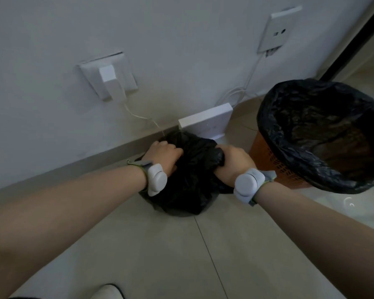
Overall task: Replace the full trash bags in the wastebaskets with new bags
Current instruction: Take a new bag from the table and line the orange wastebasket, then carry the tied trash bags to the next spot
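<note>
A full black trash bag [190,186] sits on the tiled floor close to the wall. My left hand [163,157] grips the bag's gathered top on its left side. My right hand [233,161] clutches a bunched part of the bag's top on the right. To the right stands an orange wastebasket [268,160], lined with a black bag [320,134] folded over its rim and showing a dark interior. Both wrists carry white wrist devices.
A white flat box [205,121] leans against the wall just behind the full bag. White cables run from a plugged adapter [110,83] and a second wall socket [279,29]. A white shoe tip [108,292] shows at the bottom edge. A dark door frame [354,35] is at upper right.
</note>
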A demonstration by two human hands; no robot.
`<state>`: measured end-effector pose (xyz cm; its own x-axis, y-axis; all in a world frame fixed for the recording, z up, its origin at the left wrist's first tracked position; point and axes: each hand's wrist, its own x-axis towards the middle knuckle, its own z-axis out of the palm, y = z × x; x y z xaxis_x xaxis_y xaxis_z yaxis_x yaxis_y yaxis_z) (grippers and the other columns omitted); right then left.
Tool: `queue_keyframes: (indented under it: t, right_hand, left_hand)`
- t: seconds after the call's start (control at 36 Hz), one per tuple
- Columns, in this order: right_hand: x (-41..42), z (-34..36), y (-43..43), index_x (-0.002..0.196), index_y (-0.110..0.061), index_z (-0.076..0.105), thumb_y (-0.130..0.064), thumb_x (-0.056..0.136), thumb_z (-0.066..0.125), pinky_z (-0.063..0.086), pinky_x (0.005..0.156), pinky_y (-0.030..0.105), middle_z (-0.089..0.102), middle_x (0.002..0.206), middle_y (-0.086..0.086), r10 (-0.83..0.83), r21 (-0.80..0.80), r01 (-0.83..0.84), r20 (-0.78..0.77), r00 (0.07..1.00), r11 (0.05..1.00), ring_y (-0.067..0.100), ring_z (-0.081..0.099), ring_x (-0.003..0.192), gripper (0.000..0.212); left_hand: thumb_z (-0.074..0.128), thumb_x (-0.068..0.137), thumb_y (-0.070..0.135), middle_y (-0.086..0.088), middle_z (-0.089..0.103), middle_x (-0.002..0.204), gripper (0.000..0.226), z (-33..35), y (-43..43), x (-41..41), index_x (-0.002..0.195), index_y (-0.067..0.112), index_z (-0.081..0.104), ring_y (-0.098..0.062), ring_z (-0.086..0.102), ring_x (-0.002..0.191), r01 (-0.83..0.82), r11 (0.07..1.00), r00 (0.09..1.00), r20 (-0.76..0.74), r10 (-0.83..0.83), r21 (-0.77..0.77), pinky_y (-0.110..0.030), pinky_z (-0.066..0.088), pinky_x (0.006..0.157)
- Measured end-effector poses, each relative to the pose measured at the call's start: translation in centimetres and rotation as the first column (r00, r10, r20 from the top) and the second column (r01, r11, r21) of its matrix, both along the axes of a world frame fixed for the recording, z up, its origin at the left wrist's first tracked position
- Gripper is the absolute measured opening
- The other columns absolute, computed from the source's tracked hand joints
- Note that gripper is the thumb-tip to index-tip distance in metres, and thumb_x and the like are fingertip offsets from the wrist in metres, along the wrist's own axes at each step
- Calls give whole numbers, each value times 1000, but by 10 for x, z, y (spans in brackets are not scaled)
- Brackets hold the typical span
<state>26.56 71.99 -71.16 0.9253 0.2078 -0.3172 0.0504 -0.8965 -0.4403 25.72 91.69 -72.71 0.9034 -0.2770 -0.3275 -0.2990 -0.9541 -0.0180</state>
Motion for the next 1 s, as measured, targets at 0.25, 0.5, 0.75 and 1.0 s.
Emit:
queue_keyframes:
  t: [0.25,0.5,0.75,1.0]
  right_hand:
    - [11,58,-21,95,-17,57,-28,82,58,48,73,36,60,103,8,164,55,-166,42,986,985,31,59,93,17]
    - [11,192,-28,88,-19,55,-23,82,58,50,71,36,64,94,7,-41,215,45,-24,999,976,29,60,85,8]
    - [-4,367,-15,107,-24,57,-36,77,61,50,86,45,64,102,4,-77,201,100,-118,990,975,30,61,93,32]
    - [-40,584,13,143,-30,23,-39,62,84,39,102,41,35,137,10,181,208,-142,-181,967,968,34,42,125,102]
  left_hand:
    - [39,93,17,-9,55,114,28,61,3,5,118,15,51,-30,46,110,-7,998,1000,8,6,70,-37,30,94]
    - [43,90,16,-6,56,115,30,189,-7,-11,119,19,53,-29,46,110,-121,992,992,23,122,-34,-36,28,96]
    - [52,84,19,-3,59,110,27,369,6,-47,110,22,57,-29,50,109,-342,933,934,68,350,-111,-37,32,91]
    - [47,89,24,5,61,104,21,583,28,-120,108,30,55,-22,52,105,-556,822,807,157,570,-123,-35,25,93]
